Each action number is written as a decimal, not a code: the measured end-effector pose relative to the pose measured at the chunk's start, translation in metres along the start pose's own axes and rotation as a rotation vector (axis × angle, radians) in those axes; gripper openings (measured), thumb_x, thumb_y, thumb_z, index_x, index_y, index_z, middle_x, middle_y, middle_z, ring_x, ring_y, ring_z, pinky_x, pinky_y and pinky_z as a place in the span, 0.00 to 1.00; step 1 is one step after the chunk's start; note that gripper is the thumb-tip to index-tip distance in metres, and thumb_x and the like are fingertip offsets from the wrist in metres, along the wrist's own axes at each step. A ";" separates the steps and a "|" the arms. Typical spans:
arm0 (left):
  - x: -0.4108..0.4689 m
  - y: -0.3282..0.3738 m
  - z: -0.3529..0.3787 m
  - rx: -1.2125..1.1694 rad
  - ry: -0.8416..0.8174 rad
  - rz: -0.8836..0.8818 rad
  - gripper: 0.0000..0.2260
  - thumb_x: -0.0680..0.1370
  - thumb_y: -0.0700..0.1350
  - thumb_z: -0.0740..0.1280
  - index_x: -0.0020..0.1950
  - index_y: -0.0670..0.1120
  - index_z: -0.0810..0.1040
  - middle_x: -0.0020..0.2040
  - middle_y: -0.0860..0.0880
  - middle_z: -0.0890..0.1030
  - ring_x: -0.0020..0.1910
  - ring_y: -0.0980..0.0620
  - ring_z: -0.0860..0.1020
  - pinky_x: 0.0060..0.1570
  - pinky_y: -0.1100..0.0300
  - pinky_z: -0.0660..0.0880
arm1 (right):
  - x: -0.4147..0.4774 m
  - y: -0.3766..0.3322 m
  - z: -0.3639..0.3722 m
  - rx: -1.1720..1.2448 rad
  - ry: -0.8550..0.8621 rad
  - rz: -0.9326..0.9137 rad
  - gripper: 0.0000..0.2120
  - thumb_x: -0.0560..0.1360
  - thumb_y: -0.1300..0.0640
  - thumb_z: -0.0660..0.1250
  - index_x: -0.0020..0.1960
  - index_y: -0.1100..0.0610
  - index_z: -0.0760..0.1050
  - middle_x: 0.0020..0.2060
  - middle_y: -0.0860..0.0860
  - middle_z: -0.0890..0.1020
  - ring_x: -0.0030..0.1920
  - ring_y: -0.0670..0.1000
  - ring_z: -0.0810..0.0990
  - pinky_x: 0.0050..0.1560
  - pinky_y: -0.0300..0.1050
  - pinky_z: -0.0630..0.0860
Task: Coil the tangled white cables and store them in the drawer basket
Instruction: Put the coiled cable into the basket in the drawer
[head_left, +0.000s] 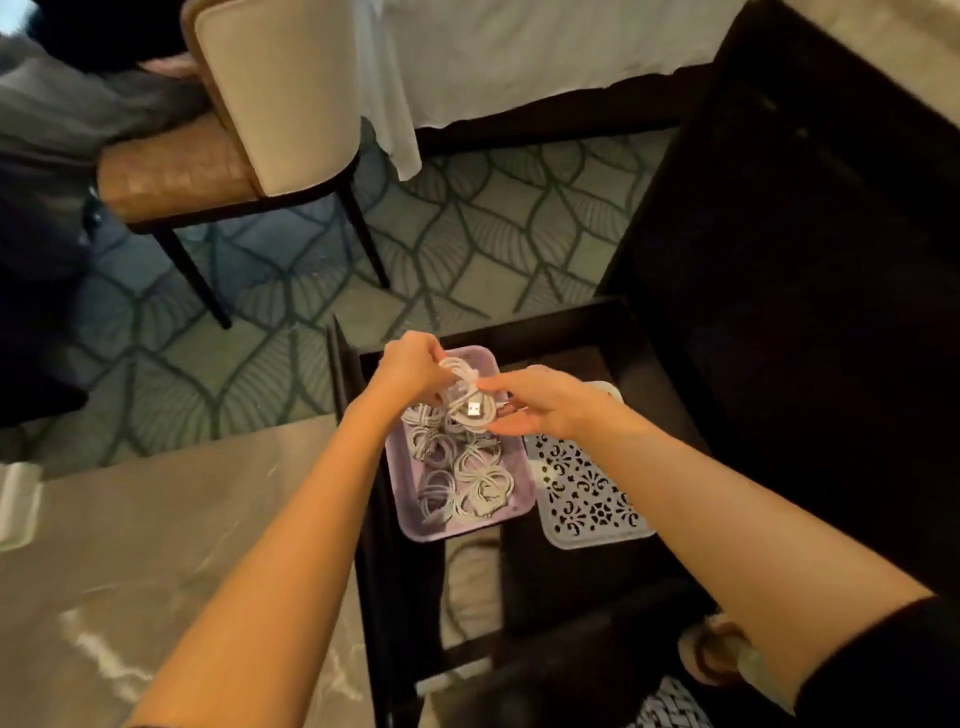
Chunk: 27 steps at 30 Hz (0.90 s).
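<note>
Both hands on a coiled white cable, held just above the purple basket!
The left hand pinches the coil's top with curled fingers, and the right hand clamps its right side between thumb and fingers. More coils lie in the basket, inside the open drawer.

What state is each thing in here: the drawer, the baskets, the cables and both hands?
Drawer: pulled open.
Purple basket: in the drawer, holding several coiled cables.
Stored cables: coiled, lying in the purple basket.
Held cable: coiled, above the basket, plug showing.
Left hand: pinches the held cable.
Right hand: holds the held cable's other side.
White patterned tray: lies beside the purple basket.
</note>
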<state>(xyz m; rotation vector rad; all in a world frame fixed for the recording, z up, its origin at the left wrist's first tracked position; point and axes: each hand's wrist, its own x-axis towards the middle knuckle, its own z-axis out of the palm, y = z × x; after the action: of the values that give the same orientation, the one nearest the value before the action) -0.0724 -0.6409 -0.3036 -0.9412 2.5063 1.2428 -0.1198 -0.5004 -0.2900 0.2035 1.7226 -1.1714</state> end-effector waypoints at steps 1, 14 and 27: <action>0.005 -0.008 0.006 0.016 -0.010 -0.021 0.09 0.70 0.37 0.67 0.33 0.47 0.73 0.41 0.42 0.81 0.39 0.45 0.82 0.43 0.53 0.80 | 0.010 0.006 0.001 0.002 0.006 0.028 0.05 0.77 0.60 0.65 0.43 0.59 0.72 0.36 0.55 0.77 0.36 0.49 0.77 0.44 0.44 0.78; 0.037 -0.079 0.079 -0.177 -0.121 -0.385 0.14 0.74 0.32 0.64 0.59 0.33 0.73 0.55 0.36 0.79 0.52 0.40 0.80 0.48 0.54 0.79 | 0.052 0.048 -0.009 -0.108 0.015 0.196 0.17 0.80 0.64 0.56 0.68 0.65 0.66 0.61 0.61 0.75 0.61 0.57 0.75 0.58 0.48 0.72; 0.035 -0.078 0.114 -0.512 -0.182 -0.585 0.16 0.79 0.35 0.59 0.67 0.34 0.68 0.61 0.35 0.74 0.54 0.42 0.78 0.31 0.60 0.76 | 0.064 0.047 -0.016 -0.087 0.042 0.172 0.12 0.80 0.63 0.56 0.59 0.65 0.73 0.42 0.56 0.81 0.41 0.51 0.80 0.52 0.46 0.77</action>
<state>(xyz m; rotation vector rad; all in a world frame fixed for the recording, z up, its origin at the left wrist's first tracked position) -0.0638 -0.6041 -0.4407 -1.4508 1.6071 1.6695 -0.1320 -0.4869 -0.3689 0.3189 1.7521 -0.9706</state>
